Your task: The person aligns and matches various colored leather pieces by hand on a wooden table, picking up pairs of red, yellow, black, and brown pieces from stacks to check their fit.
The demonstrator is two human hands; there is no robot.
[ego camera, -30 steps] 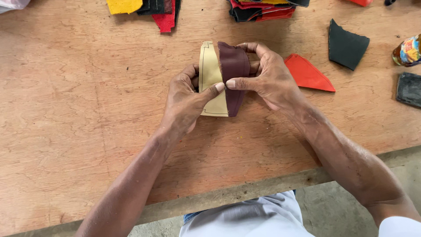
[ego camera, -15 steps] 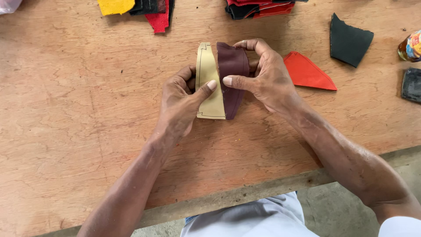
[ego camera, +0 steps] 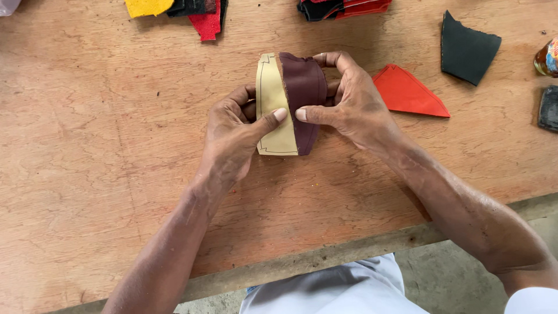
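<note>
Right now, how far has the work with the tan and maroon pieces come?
Done: the tan piece bears a traced outline near its edges, and it lies edge to edge with the maroon piece. In hand: the left hand and right hand pinch both pieces, thumbs meeting at the seam. Left: the red triangle and dark green piece lie untouched on the wooden table.

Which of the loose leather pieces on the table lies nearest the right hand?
The red triangular piece, flat on the table just beside the right hand. The dark green piece lies farther off, and the coloured scraps sit along the far edge.
</note>
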